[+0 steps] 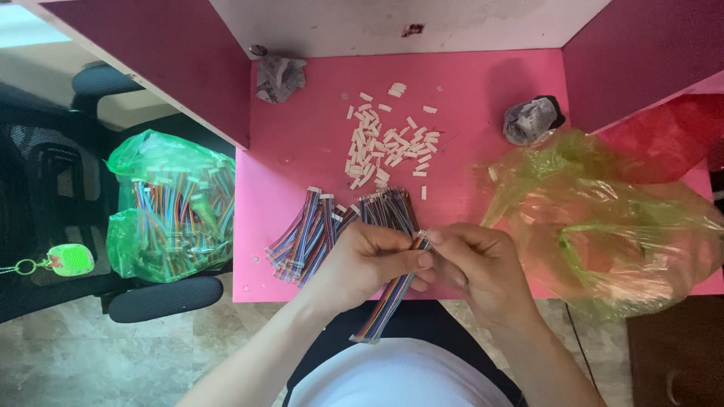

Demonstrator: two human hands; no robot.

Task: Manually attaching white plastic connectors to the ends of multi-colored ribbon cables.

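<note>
My left hand [369, 260] & right hand [475, 264] both pinch multicoloured flat ribbon cable [392, 294], frame centre; small white plastic connectors [388, 143] heaped above on pink desk [467, 90].

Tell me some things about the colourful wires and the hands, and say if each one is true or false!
1. Both hands hold one rainbow ribbon cable. True: the left hand and the right hand meet at its top end.
2. The small white connectors lie in a blue bowl. False: they lie loose on the pink table.
3. A green plastic bag of cables sits on the black chair. True.
4. The pile of ribbon cables on the table is right of the hands. False: it is left of them.
</note>
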